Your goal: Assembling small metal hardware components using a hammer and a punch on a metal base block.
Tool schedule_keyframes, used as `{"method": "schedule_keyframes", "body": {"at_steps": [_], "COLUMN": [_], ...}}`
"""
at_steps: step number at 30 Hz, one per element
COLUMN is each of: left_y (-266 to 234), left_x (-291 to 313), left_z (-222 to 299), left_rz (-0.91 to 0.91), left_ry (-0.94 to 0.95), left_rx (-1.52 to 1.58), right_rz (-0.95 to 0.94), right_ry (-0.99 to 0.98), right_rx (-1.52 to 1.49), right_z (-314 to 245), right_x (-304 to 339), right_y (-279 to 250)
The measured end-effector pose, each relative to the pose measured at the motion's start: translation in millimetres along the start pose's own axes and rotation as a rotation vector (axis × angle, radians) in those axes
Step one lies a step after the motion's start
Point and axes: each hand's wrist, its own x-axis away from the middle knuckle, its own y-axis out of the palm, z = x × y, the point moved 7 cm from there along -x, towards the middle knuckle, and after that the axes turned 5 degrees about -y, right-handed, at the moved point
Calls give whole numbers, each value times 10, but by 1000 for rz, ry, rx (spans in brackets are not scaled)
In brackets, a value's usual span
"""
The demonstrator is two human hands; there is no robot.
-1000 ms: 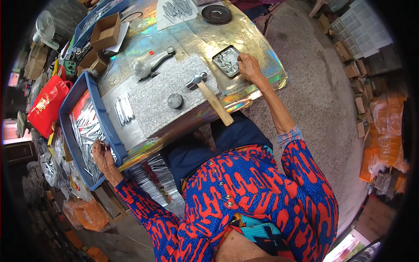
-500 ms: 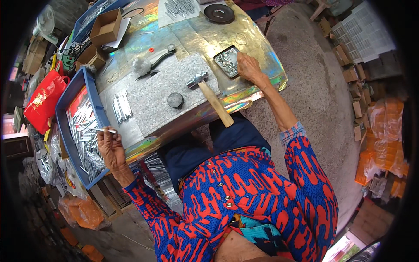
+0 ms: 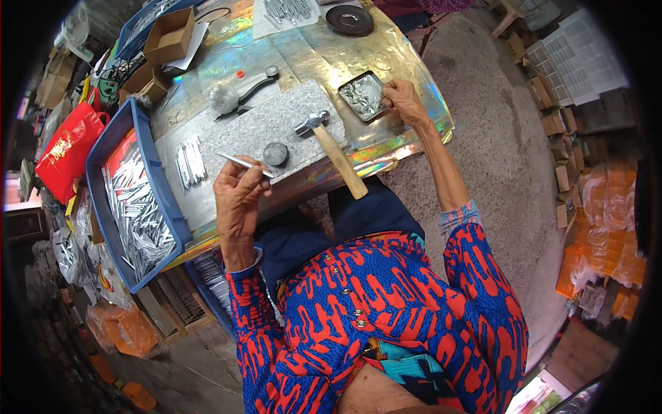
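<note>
My left hand (image 3: 236, 200) is closed on a slim silver metal strip (image 3: 232, 159), held by one end at the table's near edge, left of a small round black block (image 3: 276, 154). At the right, my right hand (image 3: 407, 103) has its fingertips pinched together over the right rim of a small dark tray (image 3: 372, 120) of little shiny metal pieces; what they pinch, if anything, is hidden. A hammer (image 3: 339, 159) lies between my hands, its wooden handle jutting past the edge of a speckled grey slab (image 3: 238, 148).
A blue bin (image 3: 160, 183) full of silver strips stands at the left, beside a row of strips (image 3: 191, 163). Behind the slab lie a black-handled tool (image 3: 258, 88) and a brown dish (image 3: 349, 20). An open cardboard box (image 3: 169, 34) stands at the far left.
My left hand has moved right, from over the blue bin to near the black block, carrying the strip. My right hand has shifted slightly at the tray's right side.
</note>
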Motion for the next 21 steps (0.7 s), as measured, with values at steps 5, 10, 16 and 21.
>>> {"method": "schedule_keyframes", "body": {"at_steps": [5, 10, 16, 21], "left_y": [222, 267, 348, 322], "left_x": [-126, -225, -258, -270], "left_z": [-149, -270, -272, -332], "left_rz": [-69, -40, 8, -2], "left_ry": [-44, -106, -121, -118], "left_rx": [0, 133, 242, 374], "right_rz": [-69, -213, -317, -270], "right_ry": [16, 36, 23, -97], "right_rx": [-378, -680, -753, -527], "right_z": [27, -265, -943, -1223], "right_x": [37, 257, 711, 1047], "right_y": [56, 446, 1016, 1398]}}
